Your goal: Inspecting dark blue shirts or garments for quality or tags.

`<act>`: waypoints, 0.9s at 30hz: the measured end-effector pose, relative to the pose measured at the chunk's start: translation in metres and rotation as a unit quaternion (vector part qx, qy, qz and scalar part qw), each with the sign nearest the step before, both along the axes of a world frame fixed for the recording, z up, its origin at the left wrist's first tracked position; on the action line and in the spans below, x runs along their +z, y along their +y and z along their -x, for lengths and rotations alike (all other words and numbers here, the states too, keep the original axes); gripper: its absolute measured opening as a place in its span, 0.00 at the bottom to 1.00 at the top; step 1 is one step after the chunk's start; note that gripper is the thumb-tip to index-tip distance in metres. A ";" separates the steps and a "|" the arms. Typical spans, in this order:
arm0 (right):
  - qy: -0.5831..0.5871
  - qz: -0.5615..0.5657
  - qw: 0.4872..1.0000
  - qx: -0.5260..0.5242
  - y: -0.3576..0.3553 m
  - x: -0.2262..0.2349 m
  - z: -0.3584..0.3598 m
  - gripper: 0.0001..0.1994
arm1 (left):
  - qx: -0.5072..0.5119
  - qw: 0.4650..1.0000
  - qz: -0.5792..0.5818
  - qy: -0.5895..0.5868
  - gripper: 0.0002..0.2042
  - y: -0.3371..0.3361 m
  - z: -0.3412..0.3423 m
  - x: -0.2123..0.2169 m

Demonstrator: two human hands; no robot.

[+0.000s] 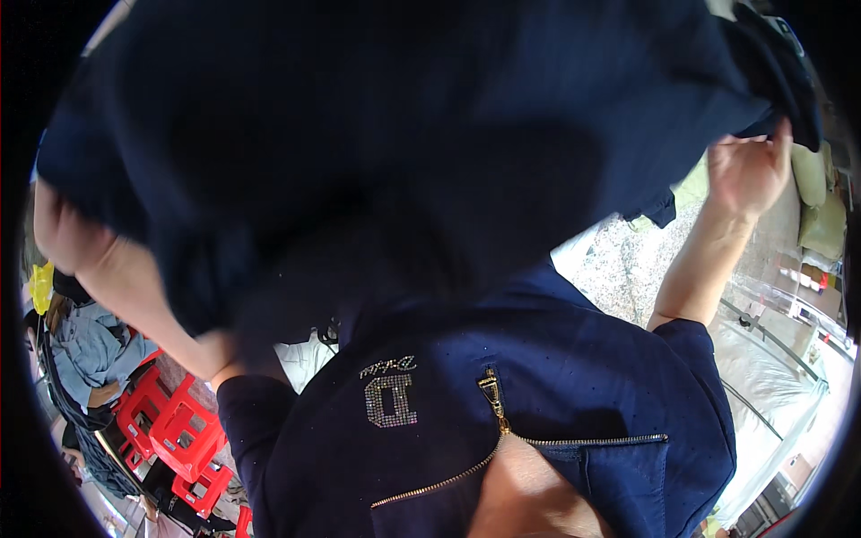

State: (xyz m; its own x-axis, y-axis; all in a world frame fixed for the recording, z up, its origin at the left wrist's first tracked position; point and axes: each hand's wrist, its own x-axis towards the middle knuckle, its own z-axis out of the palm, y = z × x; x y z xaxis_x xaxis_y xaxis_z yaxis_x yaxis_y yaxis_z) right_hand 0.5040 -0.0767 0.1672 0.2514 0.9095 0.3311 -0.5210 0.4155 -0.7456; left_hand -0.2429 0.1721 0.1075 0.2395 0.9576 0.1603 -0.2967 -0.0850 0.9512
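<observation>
Both hands grip a dark cloth (404, 117) stretched between them: left hand (58, 229) at one edge, right hand (749, 170) at the other, fingers seemingly curled in. Below the left grip stand red stools (175, 430); the cloth blocks everything ahead.

Between your hands, the dark navy cloth (404, 134) fills nearly all the room; nothing passes forward there without meeting it. Below your left hand (63, 229), red plastic stools (175, 426) crowd the floor, with a seated person (85, 354) just beside them. Below your right hand (749, 170), bare speckled floor (619, 269) lies open, edged by clear plastic sheeting (771, 386).
</observation>
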 end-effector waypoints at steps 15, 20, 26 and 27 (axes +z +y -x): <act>-0.593 0.069 0.800 -0.054 0.036 -0.202 0.090 0.13 | -0.031 0.857 -0.219 0.466 0.12 -0.181 -0.300 -0.085; -0.722 0.005 0.686 0.094 0.032 -0.207 0.140 0.40 | -0.279 0.757 -0.188 0.561 0.10 -0.229 -0.326 -0.077; -0.744 0.009 0.658 0.117 0.036 -0.208 0.141 0.50 | -0.129 0.951 0.086 0.269 0.06 -0.215 -0.290 -0.030; -0.736 -0.024 0.674 0.055 0.036 -0.205 0.150 0.49 | -0.090 0.976 0.113 0.161 0.08 -0.205 -0.280 -0.024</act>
